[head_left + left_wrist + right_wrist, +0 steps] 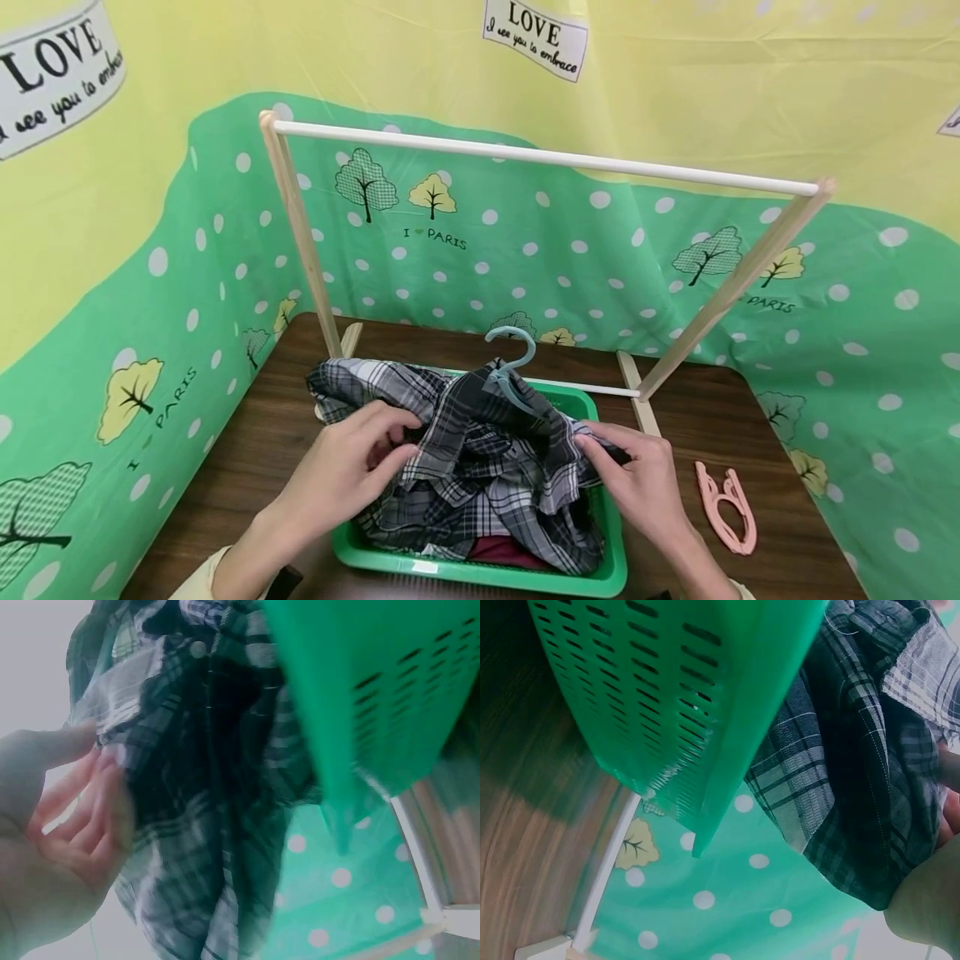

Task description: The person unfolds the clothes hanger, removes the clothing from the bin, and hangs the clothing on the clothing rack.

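A black, grey and white plaid shirt (pixel 465 442) lies bunched over a green basket (pixel 487 571), partly spilling past its back left rim. A light blue hanger (pixel 517 354) pokes up through the shirt's collar with its hook upright; most of its body is hidden by cloth. At the shirt's left front, my left hand (pixel 348 462) holds the edge of the fabric between thumb and fingers, near a button in the left wrist view. My right hand (pixel 637 471) pinches the shirt on the right side, its fingertips partly covered by cloth in the right wrist view.
Behind the basket stands a wooden rack with a white top rod (pixel 540 156). A folded pink hanger (pixel 727 510) lies on the brown table (pixel 247 433), right of my right hand. Some dark red cloth (pixel 502 552) shows inside the basket. Patterned curtains surround the table.
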Tool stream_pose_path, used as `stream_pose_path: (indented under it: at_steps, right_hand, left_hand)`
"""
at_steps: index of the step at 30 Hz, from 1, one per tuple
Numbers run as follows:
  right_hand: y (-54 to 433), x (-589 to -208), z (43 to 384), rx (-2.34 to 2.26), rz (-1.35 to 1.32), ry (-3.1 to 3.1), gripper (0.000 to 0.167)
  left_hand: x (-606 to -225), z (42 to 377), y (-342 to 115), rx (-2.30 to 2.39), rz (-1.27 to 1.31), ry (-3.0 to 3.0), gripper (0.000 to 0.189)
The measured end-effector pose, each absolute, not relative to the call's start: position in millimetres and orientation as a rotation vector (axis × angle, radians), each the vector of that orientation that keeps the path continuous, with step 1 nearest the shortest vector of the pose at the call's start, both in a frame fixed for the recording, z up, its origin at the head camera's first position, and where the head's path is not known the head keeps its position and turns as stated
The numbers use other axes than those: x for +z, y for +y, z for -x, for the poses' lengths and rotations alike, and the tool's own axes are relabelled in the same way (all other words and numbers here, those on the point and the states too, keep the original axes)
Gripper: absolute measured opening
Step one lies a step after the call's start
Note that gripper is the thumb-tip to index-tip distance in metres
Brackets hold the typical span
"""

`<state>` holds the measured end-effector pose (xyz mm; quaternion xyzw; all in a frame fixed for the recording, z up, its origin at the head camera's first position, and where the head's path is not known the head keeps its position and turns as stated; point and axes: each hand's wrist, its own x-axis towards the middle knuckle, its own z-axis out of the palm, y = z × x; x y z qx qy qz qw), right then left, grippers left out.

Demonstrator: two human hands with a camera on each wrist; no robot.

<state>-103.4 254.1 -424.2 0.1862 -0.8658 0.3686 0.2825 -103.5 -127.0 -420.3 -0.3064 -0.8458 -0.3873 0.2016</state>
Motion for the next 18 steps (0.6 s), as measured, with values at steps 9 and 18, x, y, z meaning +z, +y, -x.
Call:
stream_pose_path:
  at_steps: [9, 18]
  right_hand:
    - [256.9, -420.4, 102.3, 1.033, -0.446, -2.283, 0.028]
    - [258.9, -416.5, 102.9, 1.071, -0.4, -2.238, 0.029]
  left_hand:
    - [-454.3, 88.1, -152.3, -1.105, 0.395, -2.131, 0.036]
    - [-497.7, 84.2, -163.7, -1.498, -0.083, -2.469, 0.039]
